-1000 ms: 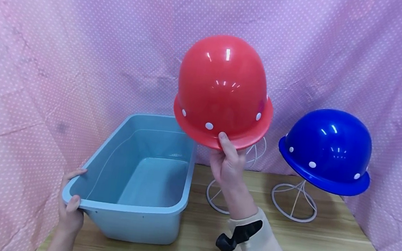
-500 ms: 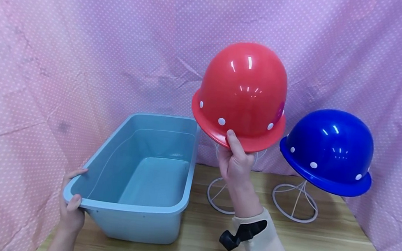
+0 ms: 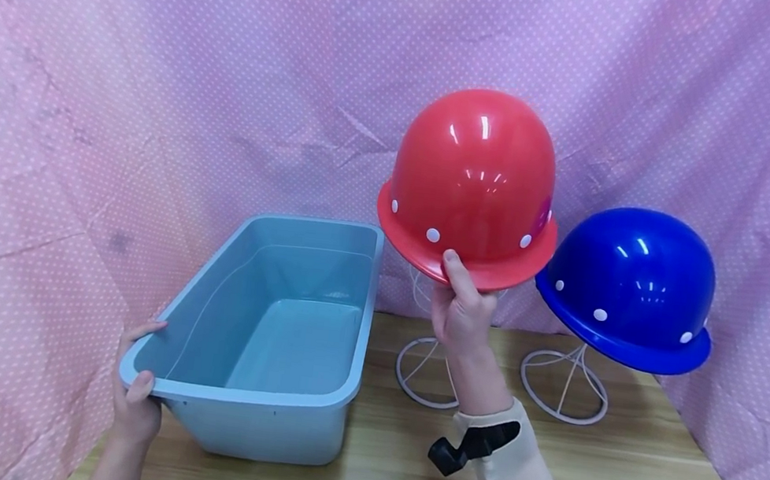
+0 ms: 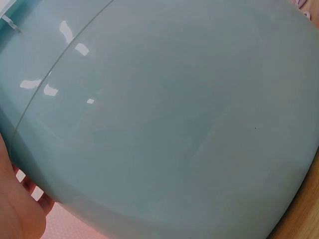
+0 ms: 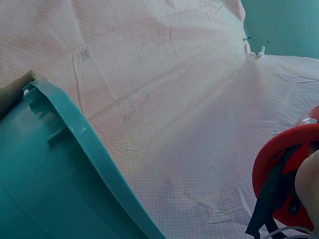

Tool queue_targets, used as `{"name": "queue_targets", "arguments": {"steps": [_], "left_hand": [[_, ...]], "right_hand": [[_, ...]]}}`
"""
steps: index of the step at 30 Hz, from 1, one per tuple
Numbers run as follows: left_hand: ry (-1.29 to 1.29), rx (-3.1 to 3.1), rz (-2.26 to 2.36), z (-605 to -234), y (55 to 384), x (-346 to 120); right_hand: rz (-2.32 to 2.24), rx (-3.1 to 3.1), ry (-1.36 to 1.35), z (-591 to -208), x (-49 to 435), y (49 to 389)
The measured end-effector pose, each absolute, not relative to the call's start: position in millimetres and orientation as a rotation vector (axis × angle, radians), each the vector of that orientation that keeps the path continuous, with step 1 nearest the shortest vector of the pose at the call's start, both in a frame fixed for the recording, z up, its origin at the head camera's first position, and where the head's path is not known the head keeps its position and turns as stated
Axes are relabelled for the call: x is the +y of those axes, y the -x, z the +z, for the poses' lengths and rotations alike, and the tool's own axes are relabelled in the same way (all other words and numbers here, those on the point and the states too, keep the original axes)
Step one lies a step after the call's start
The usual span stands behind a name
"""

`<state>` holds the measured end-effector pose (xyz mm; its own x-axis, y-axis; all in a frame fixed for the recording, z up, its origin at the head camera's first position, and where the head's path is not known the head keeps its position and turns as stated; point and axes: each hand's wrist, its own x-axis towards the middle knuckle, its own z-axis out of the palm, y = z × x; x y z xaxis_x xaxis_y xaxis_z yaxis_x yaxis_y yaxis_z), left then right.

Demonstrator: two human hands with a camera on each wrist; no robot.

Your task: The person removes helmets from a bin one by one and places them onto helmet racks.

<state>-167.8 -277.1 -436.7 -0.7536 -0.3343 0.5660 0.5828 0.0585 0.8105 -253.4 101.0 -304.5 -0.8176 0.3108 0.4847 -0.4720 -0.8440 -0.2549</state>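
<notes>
My right hand (image 3: 465, 316) grips the front brim of a red hard hat (image 3: 474, 171), thumb on top of the brim and fingers beneath it. The hat is upright above a white wire stand (image 3: 428, 372); whether it touches the stand's top is hidden. Dark straps (image 5: 271, 194) hang inside it in the right wrist view. My left hand (image 3: 138, 390) holds the near left corner of a light blue plastic tub (image 3: 246, 397), thumb outside the rim. The left wrist view is mostly filled by the tub's wall (image 4: 174, 124).
A blue hard hat (image 3: 637, 281) sits tilted on a second white wire stand (image 3: 564, 383) to the right. All stand on a wooden table (image 3: 402, 464). A pink dotted cloth (image 3: 267, 84) hangs behind and at both sides.
My right hand has carried the red hard hat rightward and slightly down, from beside the tub's rim to above the left stand. The left hand keeps its hold on the tub.
</notes>
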Motion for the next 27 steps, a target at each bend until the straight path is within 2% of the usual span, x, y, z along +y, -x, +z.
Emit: {"name": "queue_targets", "arguments": {"steps": [27], "left_hand": [[0.243,-1.670,-1.779,-437,168,-277]], "right_hand": [[2.674,-0.674,-0.514,-318,115,254]]}}
